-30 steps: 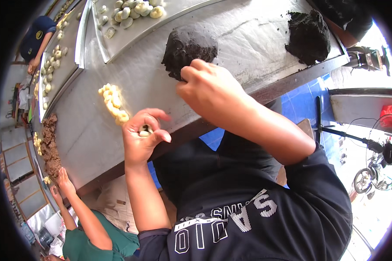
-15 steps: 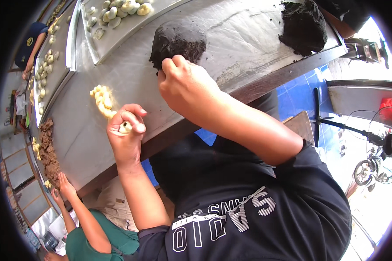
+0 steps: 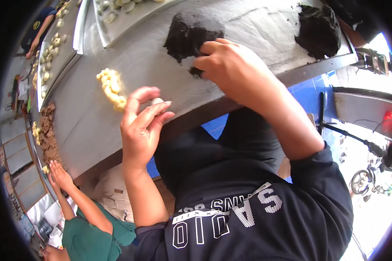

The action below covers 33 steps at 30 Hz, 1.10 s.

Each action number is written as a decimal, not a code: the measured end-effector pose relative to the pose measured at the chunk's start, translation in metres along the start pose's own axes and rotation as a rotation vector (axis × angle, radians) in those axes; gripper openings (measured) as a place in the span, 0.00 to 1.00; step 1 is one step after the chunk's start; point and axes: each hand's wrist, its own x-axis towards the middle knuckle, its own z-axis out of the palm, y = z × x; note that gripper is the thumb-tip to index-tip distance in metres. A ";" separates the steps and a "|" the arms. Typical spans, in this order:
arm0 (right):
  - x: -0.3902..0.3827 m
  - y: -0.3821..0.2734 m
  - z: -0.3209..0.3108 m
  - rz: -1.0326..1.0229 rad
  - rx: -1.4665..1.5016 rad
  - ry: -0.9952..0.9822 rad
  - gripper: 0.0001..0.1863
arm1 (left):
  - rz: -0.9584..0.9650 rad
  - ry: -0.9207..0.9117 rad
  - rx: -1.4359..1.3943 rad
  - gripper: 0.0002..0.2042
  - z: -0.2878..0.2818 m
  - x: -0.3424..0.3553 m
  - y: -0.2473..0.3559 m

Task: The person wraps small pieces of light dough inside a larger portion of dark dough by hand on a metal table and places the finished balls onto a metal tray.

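Note:
Between the curled fingers of my left hand sits a small pale dough ball, partly hidden by the fingers. My right hand is closed at the near right side of a large black dough mound. A small dark dough piece shows at its fingertips, just below the mound; the fingers hide part of it. A heap of small yellow dough pieces lies on the metal table, beyond my left hand.
A second black dough mound sits at the far right. Trays with pale rounded pieces stand at the far left. At the left, a co-worker's hands are by a brown dough strip. The table's near edge runs below my hands.
My right hand has moved right and slightly down along the black mound, and a small dark piece now shows at its fingertips. My left hand has turned, exposing the pale ball's top.

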 end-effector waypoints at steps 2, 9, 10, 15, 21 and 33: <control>0.004 -0.005 -0.007 -0.040 0.059 0.026 0.02 | -0.004 0.042 -0.154 0.25 0.003 0.004 -0.006; -0.008 0.002 -0.004 -0.002 0.367 0.042 0.14 | 0.015 -0.017 0.065 0.28 0.013 0.007 0.000; -0.013 -0.005 -0.001 0.004 0.373 0.045 0.14 | 0.006 -0.051 -0.002 0.30 0.003 0.006 -0.002; -0.023 -0.033 0.024 0.090 0.220 0.198 0.11 | -0.050 -0.169 -0.161 0.32 -0.010 0.014 -0.013; -0.055 0.032 -0.005 0.195 0.234 0.202 0.19 | -0.243 0.050 -0.452 0.24 0.010 0.000 -0.023; -0.022 0.014 0.005 -0.139 0.085 0.161 0.24 | -0.189 0.053 0.012 0.36 0.015 -0.009 0.009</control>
